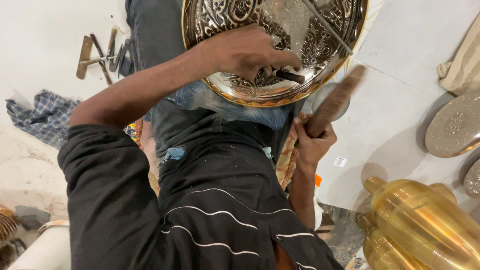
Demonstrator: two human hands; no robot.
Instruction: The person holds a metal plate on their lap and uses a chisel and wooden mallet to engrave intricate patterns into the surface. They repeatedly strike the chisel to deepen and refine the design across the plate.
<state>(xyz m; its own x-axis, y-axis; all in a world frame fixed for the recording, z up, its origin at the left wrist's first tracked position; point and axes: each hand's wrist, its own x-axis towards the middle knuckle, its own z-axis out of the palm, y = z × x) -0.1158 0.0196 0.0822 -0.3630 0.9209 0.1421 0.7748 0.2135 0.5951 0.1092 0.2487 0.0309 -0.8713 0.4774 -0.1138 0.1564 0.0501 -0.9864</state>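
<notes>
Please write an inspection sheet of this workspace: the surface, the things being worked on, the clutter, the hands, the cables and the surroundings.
Surface: pale stone floor; the person sits on it.
Job's things: engraved brass tray resting on the lap; dark punch set on it; wooden mallet, blurred.
Clutter: metal hand tools and a checked cloth on the floor.
Hands: left hand grips the punch; right hand grips the mallet handle.
Cables: nothing seen.
Surroundings: brass vases lying at lower right; round engraved plates at the right edge.
</notes>
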